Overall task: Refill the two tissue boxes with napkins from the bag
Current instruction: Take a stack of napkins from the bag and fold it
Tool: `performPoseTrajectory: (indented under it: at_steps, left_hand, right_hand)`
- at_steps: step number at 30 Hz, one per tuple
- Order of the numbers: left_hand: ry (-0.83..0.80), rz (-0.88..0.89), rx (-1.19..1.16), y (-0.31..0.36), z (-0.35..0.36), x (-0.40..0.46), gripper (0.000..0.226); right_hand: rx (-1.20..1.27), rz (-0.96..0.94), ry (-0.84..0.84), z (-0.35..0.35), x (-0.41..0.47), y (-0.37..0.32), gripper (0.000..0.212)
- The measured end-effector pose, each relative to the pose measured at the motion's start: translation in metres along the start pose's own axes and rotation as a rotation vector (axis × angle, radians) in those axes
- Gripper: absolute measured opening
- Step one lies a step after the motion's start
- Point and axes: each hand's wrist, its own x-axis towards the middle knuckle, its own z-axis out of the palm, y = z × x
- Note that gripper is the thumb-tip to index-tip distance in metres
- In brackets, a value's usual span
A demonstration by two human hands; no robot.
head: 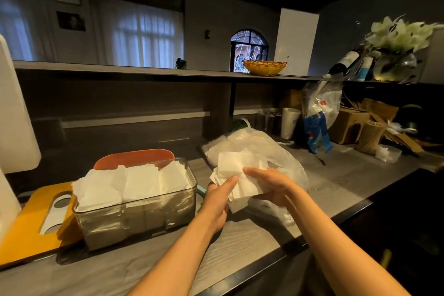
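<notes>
Both hands, left [216,202] and right [271,186], are gripping a napkin stack [237,170] over the bag [271,149]. The box [139,202] is sitting left, full, on the counter [240,245].

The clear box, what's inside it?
The clear box is packed with white napkins, standing in rows and rising above its rim. The napkins and the tinted walls hide its bottom, so anything under them cannot be seen.
</notes>
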Motion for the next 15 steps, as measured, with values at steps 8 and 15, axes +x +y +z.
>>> performPoseTrajectory:
  at_steps: [8,15]
  left_hand:
    - [-0.081,-0.199,-0.419,0.004,-0.002,0.003,0.045]
    - [-0.189,-0.274,-0.571,0.011,-0.008,-0.003,0.075]
  right_hand:
    - [0.088,-0.296,0.353,-0.005,-0.001,-0.03,0.026]
    - [-0.601,-0.79,0.348,0.002,0.001,-0.019,0.046]
